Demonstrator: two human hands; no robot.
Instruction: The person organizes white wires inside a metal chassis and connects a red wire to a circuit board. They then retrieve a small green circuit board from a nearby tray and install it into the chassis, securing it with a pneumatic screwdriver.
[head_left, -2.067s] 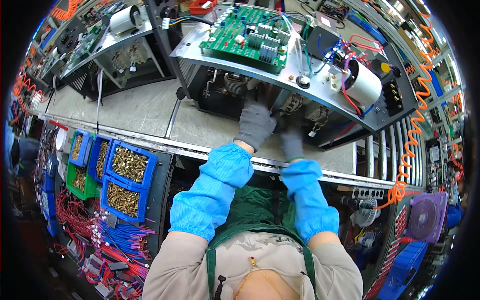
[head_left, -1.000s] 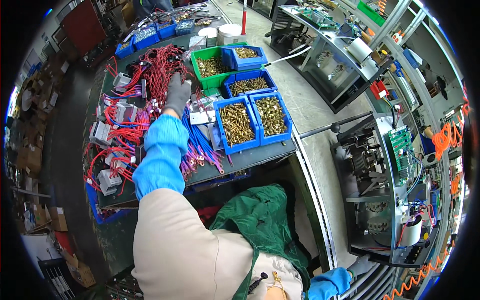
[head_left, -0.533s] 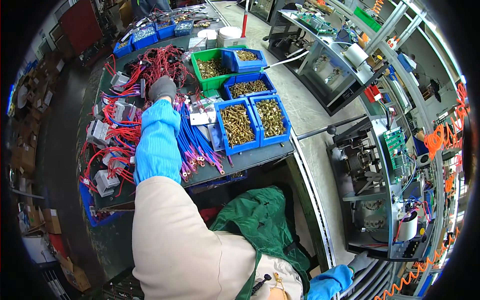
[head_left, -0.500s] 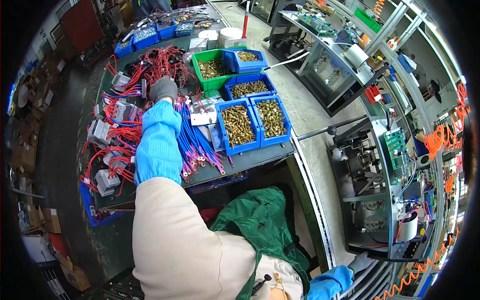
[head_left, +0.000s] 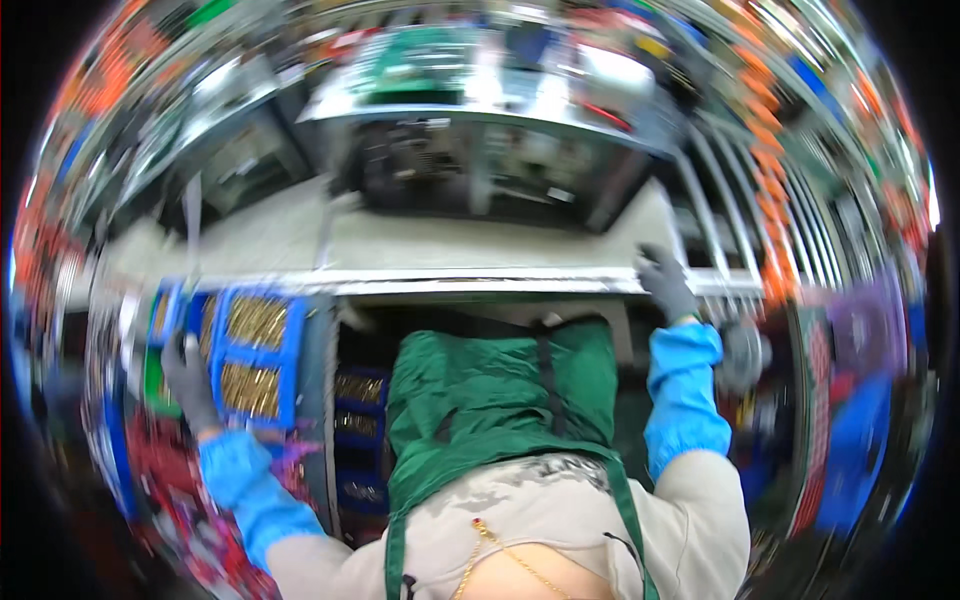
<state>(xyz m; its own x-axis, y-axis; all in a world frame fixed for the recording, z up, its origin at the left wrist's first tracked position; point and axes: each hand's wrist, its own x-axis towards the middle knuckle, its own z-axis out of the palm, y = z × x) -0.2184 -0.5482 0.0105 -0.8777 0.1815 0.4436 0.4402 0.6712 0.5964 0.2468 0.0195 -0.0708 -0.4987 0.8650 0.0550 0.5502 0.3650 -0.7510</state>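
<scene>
Brass screws (head_left: 250, 388) in blue bins (head_left: 292, 352) at nine o'clock look small, hard, slippery; my left hand (head_left: 186, 380) hovers beside them, grip unreadable through blur, right hand (head_left: 664, 282) resting on the desk (head_left: 480, 280) edge.

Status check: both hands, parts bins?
Left hand beside blue bins, grip unclear. Right hand on bench edge. Frame blurred.

hands (head_left: 668, 285) in grey knit cloth gloves | sleeves (head_left: 686, 400) blue matt fabric | bins (head_left: 255, 355) blue plastic, shiny brass-looking bits inside | table (head_left: 470, 240) edge pale, metal-ish
</scene>
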